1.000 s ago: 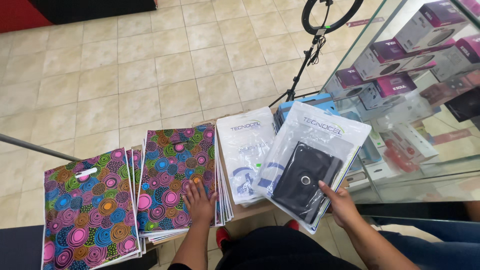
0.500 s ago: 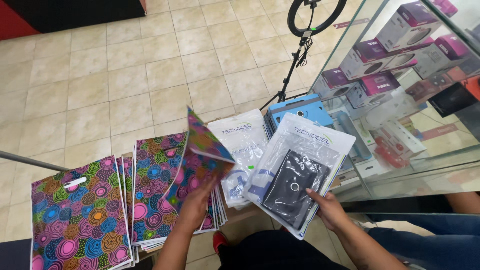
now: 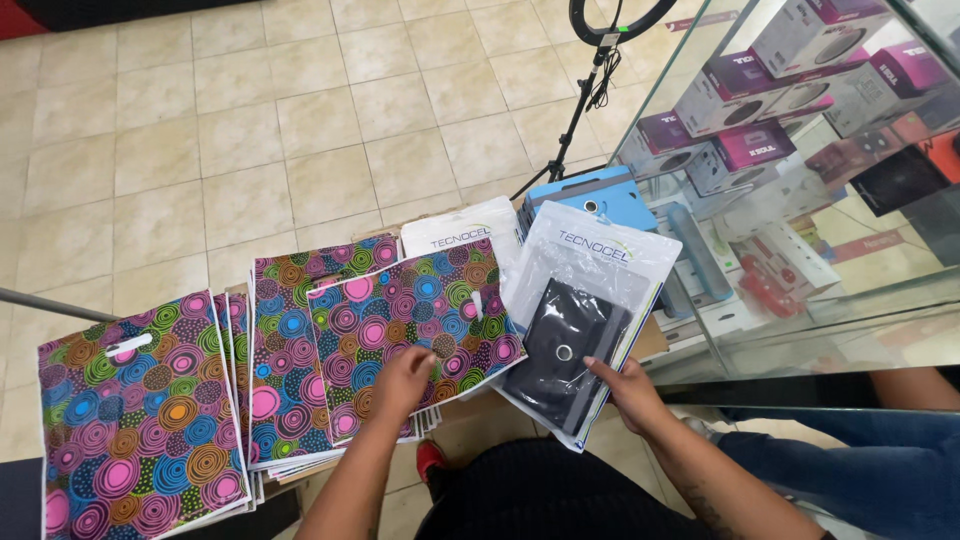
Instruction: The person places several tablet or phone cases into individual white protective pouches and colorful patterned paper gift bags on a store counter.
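Left hand (image 3: 402, 378) is pinching a patterned bag (image 3: 410, 322); right hand (image 3: 628, 392) is gripping a clear packet (image 3: 590, 300) by its lower edge.

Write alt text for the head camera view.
Seen from above, a person's left hand holds a colourful circle-patterned bag over a stack of similar bags, while the right hand grips a clear packet with a black item. A glass display case of boxes stands to the right, above a tiled floor.

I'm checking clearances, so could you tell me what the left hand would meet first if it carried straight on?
Its fingers already touch the patterned bag; beyond likely lies the white pouch, though depth is unclear.
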